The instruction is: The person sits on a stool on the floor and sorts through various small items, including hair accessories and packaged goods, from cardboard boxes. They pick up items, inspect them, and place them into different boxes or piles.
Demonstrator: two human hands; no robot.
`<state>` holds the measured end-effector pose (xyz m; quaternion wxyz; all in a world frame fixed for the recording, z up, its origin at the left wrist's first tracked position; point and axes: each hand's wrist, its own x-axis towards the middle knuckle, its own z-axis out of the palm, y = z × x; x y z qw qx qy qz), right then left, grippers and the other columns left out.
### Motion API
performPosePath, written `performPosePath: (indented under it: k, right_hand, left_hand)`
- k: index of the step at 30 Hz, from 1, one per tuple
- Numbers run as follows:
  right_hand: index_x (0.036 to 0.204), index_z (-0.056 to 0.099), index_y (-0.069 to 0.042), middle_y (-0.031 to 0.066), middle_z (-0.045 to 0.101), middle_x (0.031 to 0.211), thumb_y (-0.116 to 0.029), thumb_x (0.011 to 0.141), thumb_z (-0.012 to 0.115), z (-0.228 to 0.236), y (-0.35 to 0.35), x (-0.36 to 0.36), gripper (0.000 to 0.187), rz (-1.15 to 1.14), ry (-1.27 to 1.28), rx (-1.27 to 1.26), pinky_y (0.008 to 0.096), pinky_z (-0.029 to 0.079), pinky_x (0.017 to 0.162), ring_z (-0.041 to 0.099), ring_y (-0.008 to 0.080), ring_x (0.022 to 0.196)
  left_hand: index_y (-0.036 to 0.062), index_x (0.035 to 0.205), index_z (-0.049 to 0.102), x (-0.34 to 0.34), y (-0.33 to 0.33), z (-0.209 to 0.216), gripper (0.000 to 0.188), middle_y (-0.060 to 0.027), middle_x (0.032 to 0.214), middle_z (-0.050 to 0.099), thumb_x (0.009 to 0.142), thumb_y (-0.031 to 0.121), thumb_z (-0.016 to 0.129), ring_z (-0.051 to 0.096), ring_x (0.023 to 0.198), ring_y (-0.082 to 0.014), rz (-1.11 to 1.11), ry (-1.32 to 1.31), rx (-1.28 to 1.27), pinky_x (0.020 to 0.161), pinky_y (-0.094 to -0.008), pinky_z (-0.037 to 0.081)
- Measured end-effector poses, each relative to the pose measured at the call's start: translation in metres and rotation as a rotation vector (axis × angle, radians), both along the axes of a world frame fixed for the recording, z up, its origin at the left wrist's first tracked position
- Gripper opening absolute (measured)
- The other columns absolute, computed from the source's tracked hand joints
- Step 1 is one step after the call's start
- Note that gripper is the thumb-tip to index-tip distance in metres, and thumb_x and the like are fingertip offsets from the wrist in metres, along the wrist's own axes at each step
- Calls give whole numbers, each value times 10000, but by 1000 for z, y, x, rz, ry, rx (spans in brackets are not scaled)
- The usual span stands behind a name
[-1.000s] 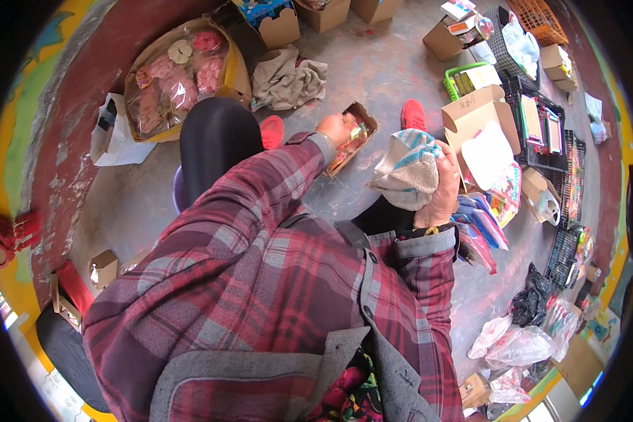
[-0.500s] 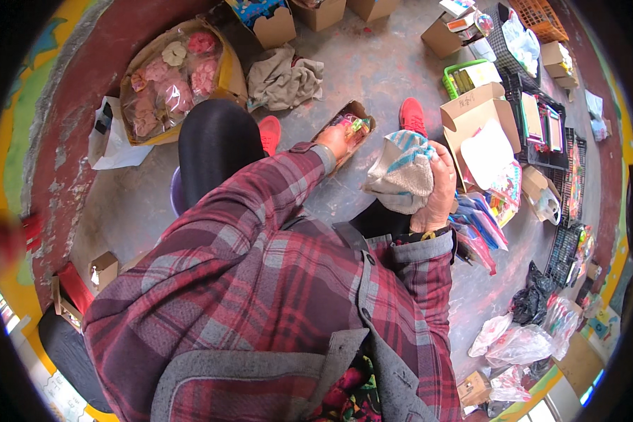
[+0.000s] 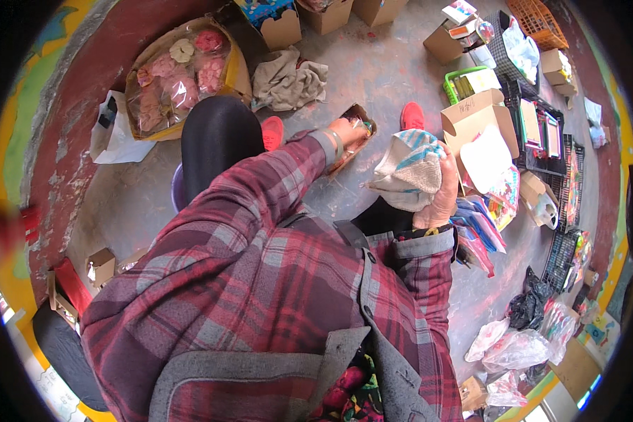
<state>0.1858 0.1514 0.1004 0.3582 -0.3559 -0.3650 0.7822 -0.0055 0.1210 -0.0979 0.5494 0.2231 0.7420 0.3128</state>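
My left hand (image 3: 346,131) reaches over a small open cardboard box (image 3: 359,144) on the floor between my feet. Its fingers curl down at small colourful wrapped things (image 3: 366,125) in the box, and what they grip is mostly hidden. A crumpled beige cloth (image 3: 406,176) with blue stripes rests in my right hand (image 3: 446,193), whose fingers are closed around its right side. The cloth hangs just right of the box, above my right knee.
Left of my feet lie a grey-brown rag (image 3: 288,81) and a large box of pink flowers in clear plastic (image 3: 183,74). On the right stand an open carton (image 3: 482,116), plastic-wrapped packs (image 3: 478,228), black crates (image 3: 538,133) and plastic bags (image 3: 517,348).
My left hand has shifted slightly right and deeper over the small box, covering more of the colourful things. The cloth, still in my right hand, sits slightly further right.
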Motion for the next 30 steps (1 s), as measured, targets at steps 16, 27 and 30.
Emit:
performPosePath:
  k: [16, 27, 30]
  right_hand:
    - [1099, 559, -20, 99, 598, 1040, -130, 817, 594, 25, -13, -17, 305, -58, 58, 238, 328, 452, 858, 570, 194, 966]
    - [917, 606, -49, 112, 617, 941, -74, 692, 628, 28, -58, -81, 228, 190, -420, 1465, 352, 445, 781, 567, 285, 887]
    - [914, 606, -55, 117, 611, 915, -66, 684, 616, 30, -73, -77, 230, 264, -421, 1505, 355, 446, 766, 568, 289, 875]
  left_hand:
    - [64, 1115, 475, 4, -100, 169, 282, -152, 969, 579, 917, 263, 443, 582, 766, -190, 327, -1167, 617, 661, -281, 497]
    - [126, 1110, 504, 10, -118, 175, 320, -43, 1021, 573, 969, 303, 278, 560, 849, -172, 392, -1185, 632, 749, -339, 463]
    - [120, 1093, 529, 15, -120, 180, 318, -54, 1066, 577, 959, 297, 302, 567, 966, -196, 520, -1132, 564, 822, -359, 460]
